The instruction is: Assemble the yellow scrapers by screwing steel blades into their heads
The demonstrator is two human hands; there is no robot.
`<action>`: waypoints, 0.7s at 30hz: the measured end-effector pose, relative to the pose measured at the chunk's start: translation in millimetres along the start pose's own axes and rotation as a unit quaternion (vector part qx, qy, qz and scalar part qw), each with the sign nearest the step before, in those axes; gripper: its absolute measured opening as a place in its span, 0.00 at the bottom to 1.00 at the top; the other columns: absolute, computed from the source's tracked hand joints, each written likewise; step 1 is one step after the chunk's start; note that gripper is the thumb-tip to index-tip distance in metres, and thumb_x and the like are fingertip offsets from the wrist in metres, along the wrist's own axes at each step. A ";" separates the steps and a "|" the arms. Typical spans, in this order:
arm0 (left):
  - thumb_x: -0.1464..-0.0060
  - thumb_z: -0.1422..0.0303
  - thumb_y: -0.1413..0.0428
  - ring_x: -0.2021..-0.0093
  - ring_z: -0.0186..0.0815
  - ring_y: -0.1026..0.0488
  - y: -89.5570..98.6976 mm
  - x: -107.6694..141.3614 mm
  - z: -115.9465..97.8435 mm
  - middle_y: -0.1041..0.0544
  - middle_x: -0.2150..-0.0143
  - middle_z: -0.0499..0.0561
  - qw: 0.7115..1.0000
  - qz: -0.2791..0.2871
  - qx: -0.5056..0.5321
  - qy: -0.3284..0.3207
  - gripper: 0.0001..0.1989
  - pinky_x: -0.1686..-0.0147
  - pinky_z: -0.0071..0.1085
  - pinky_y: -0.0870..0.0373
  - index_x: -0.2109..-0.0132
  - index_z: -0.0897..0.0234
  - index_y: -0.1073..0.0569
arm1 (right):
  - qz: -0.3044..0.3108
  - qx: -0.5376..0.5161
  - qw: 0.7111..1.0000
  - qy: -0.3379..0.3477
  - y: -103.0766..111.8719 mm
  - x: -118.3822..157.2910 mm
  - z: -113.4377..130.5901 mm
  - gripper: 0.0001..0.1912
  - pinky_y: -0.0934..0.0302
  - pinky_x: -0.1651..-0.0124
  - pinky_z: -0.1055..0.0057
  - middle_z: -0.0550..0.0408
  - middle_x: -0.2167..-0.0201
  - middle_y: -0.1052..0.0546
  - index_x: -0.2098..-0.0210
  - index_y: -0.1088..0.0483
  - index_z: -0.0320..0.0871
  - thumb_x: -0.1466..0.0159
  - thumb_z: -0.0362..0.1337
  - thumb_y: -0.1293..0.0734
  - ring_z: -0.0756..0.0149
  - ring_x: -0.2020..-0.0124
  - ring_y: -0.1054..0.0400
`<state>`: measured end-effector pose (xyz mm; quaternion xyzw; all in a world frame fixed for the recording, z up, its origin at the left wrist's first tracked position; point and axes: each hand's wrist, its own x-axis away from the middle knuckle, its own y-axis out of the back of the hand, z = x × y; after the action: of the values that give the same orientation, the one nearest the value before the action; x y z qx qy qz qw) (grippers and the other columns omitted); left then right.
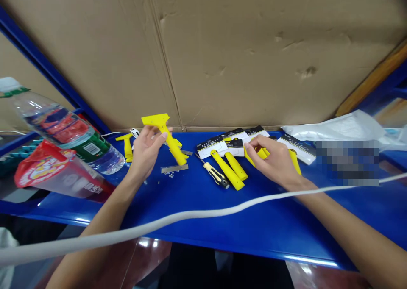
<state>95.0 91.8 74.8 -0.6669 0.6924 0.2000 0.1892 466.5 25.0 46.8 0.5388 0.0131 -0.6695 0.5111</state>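
Observation:
My left hand [146, 149] is closed around a yellow scraper [174, 148], its wide head up and its handle slanting down to the right. A flat metal blade [174, 169] lies below it, beside several tiny metal pieces [171, 175]. My right hand [272, 158] is bent over yellow parts and black-and-white packages [213, 145], thumb and forefinger close together; what they pinch, if anything, is hidden. Between the hands lie a yellow handle [226, 170], a second yellow handle [236, 166] and a screwdriver [216, 175] with a cream-and-black grip.
At left, a large water bottle [90, 147] leans by a red-topped plastic pouch [63, 172]. Another yellow scraper [127, 148] stands behind my left hand. A white cable [190, 214] crosses in front. Cardboard [222, 60] backs the blue table [197, 234]; a white plastic bag [346, 128] lies right.

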 end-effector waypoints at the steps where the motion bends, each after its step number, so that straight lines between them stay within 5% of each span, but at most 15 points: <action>1: 0.34 0.62 0.31 0.35 0.50 0.17 -3.7 2.5 -4.8 0.17 0.35 0.61 0.998 0.017 0.056 0.031 0.19 0.29 0.49 0.24 0.40 0.60 0.22 | 0.003 -0.001 1.000 0.006 -0.5 0.3 1.5 0.12 0.37 0.64 0.65 0.57 0.70 0.23 0.67 0.30 0.47 0.24 0.36 0.31 0.64 0.71 0.28; 9: 0.38 0.71 0.29 0.32 0.54 0.19 -13.1 15.2 -12.1 0.16 0.37 0.63 0.969 0.055 0.208 0.121 0.24 0.28 0.54 0.23 0.37 0.63 0.23 | 0.042 -0.047 0.995 0.081 -7.9 8.5 22.7 0.10 0.35 0.60 0.65 0.55 0.66 0.23 0.62 0.30 0.46 0.22 0.32 0.34 0.64 0.67 0.28; 13: 0.39 0.73 0.29 0.34 0.53 0.18 -24.3 19.5 -15.0 0.15 0.41 0.61 0.959 0.081 0.233 0.141 0.26 0.29 0.55 0.22 0.36 0.61 0.25 | 0.111 -0.114 0.986 0.038 -15.2 15.1 36.6 0.07 0.29 0.51 0.61 0.50 0.57 0.17 0.55 0.26 0.46 0.19 0.37 0.35 0.60 0.57 0.21; 17: 0.38 0.70 0.29 0.35 0.53 0.18 -57.9 24.1 -30.3 0.15 0.40 0.60 0.949 0.134 0.241 0.152 0.21 0.30 0.53 0.21 0.40 0.61 0.24 | 0.193 -0.282 0.934 -0.104 -22.7 20.3 53.3 0.17 0.27 0.38 0.52 0.46 0.44 0.15 0.38 0.27 0.47 0.19 0.48 0.33 0.53 0.41 0.19; 21: 0.34 0.63 0.30 0.33 0.53 0.19 -99.4 17.5 -44.0 0.16 0.36 0.61 0.941 0.248 0.198 0.115 0.20 0.33 0.51 0.21 0.39 0.60 0.22 | 0.215 -0.419 0.867 -0.161 -21.6 20.7 62.2 0.20 0.24 0.45 0.59 0.47 0.50 0.16 0.42 0.26 0.45 0.22 0.53 0.30 0.57 0.49 0.18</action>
<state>193.8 50.7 100.4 -0.4415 0.8786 0.0208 0.1810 409.5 -13.9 46.2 0.1482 0.0938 -0.5517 0.8154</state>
